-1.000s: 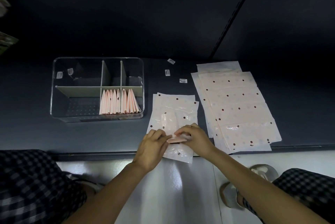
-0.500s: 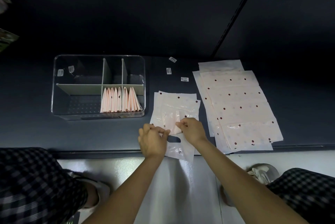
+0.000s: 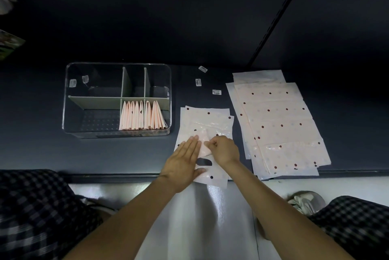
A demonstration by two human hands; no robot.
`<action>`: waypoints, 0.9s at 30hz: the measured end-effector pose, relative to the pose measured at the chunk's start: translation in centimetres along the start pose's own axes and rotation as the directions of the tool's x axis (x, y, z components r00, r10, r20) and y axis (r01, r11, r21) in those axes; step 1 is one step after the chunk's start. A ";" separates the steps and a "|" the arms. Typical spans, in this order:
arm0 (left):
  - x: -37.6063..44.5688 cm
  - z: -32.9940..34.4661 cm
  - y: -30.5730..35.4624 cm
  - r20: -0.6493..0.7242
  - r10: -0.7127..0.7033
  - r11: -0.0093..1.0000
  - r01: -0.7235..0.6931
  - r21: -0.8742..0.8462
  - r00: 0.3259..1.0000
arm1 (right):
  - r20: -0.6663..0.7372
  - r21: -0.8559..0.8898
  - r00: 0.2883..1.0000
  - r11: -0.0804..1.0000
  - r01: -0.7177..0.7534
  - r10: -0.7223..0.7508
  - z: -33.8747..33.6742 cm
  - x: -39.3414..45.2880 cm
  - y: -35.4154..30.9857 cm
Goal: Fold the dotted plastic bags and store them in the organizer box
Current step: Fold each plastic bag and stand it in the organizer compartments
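Dark desk (image 3: 42, 154) carries everything, its near edge by the knees. Left hand (image 3: 185, 160) lies spread flat on the dotted bag (image 3: 207, 120) overhanging that edge; right hand (image 3: 223, 149) pinches a folded flap. Slick plastic could spring open or slide off. Farther left, the organizer box (image 3: 71, 120) holds folded bags (image 3: 141, 115); unfolded stack (image 3: 277, 125) lies right.

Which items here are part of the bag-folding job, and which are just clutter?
Job:
- bag being folded, left hand flat on it, right hand pinching its fold
- unfolded bag stack
- organizer box
- folded bags in its front right compartment

Lying about:
- three small labels on the dark surface
- shoe on the floor
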State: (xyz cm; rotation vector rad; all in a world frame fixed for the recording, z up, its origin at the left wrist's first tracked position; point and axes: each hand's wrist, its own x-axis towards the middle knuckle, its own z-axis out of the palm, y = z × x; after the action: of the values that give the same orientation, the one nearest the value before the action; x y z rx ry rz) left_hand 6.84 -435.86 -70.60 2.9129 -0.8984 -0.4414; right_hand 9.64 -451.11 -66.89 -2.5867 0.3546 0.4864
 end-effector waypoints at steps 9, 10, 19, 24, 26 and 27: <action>-0.2 -0.5 -3.0 0.084 0.178 0.983 -0.181 0.024 0.980 | -0.124 0.176 0.980 0.975 -0.134 0.157 0.7 -1.1 -0.3; -0.3 -0.5 -2.9 0.075 0.170 0.985 -0.172 0.021 0.983 | -0.147 0.195 0.975 0.971 -0.137 0.167 0.8 -1.3 -0.4; -0.3 -0.6 -2.7 0.024 0.147 0.984 -0.144 -0.103 0.989 | 0.158 0.302 0.941 0.893 -0.333 0.298 -0.7 -0.2 -1.8; -0.9 -1.3 -2.2 -0.038 0.062 0.917 -0.072 -0.393 0.997 | 0.226 0.191 0.925 0.917 -0.350 0.306 -1.4 0.0 -2.8; -1.3 -2.1 -1.1 -0.161 -0.177 0.770 0.035 -0.637 0.971 | 0.205 0.320 0.935 0.883 -0.343 0.288 -1.5 -0.2 -2.6; -1.3 -2.6 -0.4 -0.190 -0.350 0.637 0.085 -0.766 0.917 | 0.205 0.451 0.939 0.824 -0.342 0.278 -1.6 -0.7 -2.6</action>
State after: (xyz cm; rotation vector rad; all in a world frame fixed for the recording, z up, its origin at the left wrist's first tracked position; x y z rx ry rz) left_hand 6.80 -434.87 -67.81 2.2015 -0.2001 -0.2398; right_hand 10.29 -449.64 -64.22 -2.0053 0.7584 0.5900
